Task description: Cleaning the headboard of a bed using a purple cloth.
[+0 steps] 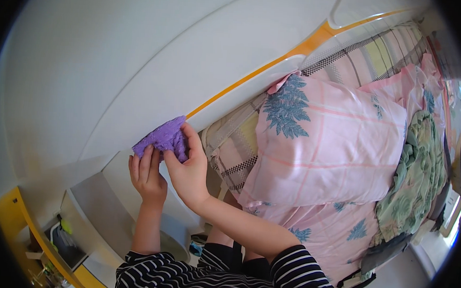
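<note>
In the head view, the right grip (191, 176) is closed on a purple cloth (163, 136), thumb and forefinger pinching its right part. The left grip (150, 184) has its fingertips on the lower left part of the cloth; whether it clasps the fabric I cannot tell. The cloth sits bunched left of the frame's centre, in front of a white panel (209, 49), at the lower end of an orange strip (244, 85) that climbs to the upper right.

Below and left of the hands is an open white compartment with a grey inner face (105, 202). At the lower left of the frame, beside a yellow edge (26, 219), a dark open bin (72, 249) holds a lime-green item (64, 225); its other contents are too small to name.

To the right, a pink pillow (334, 144) with blue leaf prints lies on a bed with a plaid cover (232, 153). Crumpled green fabric (419, 175) lies beside the pillow, at the right of the frame.
</note>
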`<state>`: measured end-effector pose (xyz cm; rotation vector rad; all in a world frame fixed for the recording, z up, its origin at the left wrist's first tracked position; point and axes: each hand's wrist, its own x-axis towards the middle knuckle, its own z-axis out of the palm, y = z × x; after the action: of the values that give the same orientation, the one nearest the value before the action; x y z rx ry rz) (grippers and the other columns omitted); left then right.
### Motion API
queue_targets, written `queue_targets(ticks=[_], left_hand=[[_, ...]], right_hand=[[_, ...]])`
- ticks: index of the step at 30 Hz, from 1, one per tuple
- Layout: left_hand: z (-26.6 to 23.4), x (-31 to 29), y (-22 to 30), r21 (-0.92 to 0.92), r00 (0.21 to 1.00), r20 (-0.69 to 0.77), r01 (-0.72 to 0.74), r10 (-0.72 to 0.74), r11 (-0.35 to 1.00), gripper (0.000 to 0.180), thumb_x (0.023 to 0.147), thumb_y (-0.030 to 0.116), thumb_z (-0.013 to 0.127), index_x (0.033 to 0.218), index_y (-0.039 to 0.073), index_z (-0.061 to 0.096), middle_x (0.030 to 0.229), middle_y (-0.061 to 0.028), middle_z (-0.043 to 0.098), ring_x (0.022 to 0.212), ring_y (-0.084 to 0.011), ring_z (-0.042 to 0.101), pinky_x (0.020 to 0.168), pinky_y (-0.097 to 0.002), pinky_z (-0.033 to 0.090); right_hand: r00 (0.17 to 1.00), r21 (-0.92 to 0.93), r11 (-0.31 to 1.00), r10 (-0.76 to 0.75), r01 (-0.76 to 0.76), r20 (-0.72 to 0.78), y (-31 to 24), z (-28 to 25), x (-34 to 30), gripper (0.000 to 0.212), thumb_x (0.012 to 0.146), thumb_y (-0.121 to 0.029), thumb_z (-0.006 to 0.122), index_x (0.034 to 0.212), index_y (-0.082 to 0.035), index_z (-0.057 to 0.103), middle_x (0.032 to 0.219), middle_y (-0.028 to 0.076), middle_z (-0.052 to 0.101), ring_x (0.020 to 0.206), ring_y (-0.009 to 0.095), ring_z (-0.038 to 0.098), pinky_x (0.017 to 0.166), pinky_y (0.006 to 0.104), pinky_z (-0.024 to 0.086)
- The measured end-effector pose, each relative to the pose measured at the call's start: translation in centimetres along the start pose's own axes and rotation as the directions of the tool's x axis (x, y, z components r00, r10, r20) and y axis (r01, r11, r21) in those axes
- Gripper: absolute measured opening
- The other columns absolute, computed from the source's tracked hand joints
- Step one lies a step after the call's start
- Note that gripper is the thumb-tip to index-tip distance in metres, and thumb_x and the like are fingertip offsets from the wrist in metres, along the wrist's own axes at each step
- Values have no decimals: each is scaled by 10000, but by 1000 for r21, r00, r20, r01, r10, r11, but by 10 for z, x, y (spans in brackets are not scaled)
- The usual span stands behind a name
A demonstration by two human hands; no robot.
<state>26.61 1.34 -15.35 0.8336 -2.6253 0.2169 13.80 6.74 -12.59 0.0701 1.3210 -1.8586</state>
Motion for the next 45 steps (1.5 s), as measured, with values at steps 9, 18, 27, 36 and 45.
queue_targets(ticks=[9, 18, 27, 36, 45], left_hand=[[-29, -25, -11, -280, 878, 135, 478, -459, 833, 299, 758, -144, 445, 945, -19, 641, 1049, -130, 604, 974, -287, 603, 877, -374, 489], [-96, 13, -20, -823, 526, 563, 287, -637, -490, 254, 790, -26, 396, 968, 4, 574, 954, -106, 592, 880, -192, 580, 852, -337, 488], [-101, 93, 19, -748, 814, -369, 27, -449, 663, 462, 889, 67, 598, 1332, -12, 495, 1432, -189, 333, 1267, -352, 435, 1028, -424, 402], [-58, 61, 1, -283, 844, -472, 129, -256, 950, 222, 823, 14, 639, 1044, 21, 665, 1257, -182, 469, 1107, -341, 526, 934, -415, 467], [-41, 61, 16, -461, 708, -549, 187, -445, 867, 543, 974, 172, 540, 1405, -23, 272, 1384, -249, 390, 1224, -357, 466, 1023, -450, 407]], right_hand=[[777, -568, 820, 401, -69, 485, 5, -28, 14, 476, 819, -129, 714, 1250, -7, 554, 1019, 127, 660, 899, 150, 625, 794, 277, 516], [760, 128, 849, 379, -512, 528, -126, -85, 14, 536, 819, 87, 615, 1297, -98, 456, 1099, 110, 603, 992, 204, 615, 876, 337, 521], [723, -73, 742, -621, 667, 303, -141, 8, 0, 470, 829, 77, 603, 1272, -53, 512, 1262, 154, 544, 1171, 263, 540, 1053, 406, 366], [77, -81, 39, -830, 996, 553, -27, 47, 27, 377, 682, -136, 655, 1053, -70, 665, 1146, 83, 609, 974, 273, 603, 862, 419, 509], [-186, 43, -237, -621, 970, 761, -46, 39, 45, 302, 823, -135, 613, 1111, -183, 686, 1149, -48, 640, 1041, 122, 614, 1080, 417, 372]])
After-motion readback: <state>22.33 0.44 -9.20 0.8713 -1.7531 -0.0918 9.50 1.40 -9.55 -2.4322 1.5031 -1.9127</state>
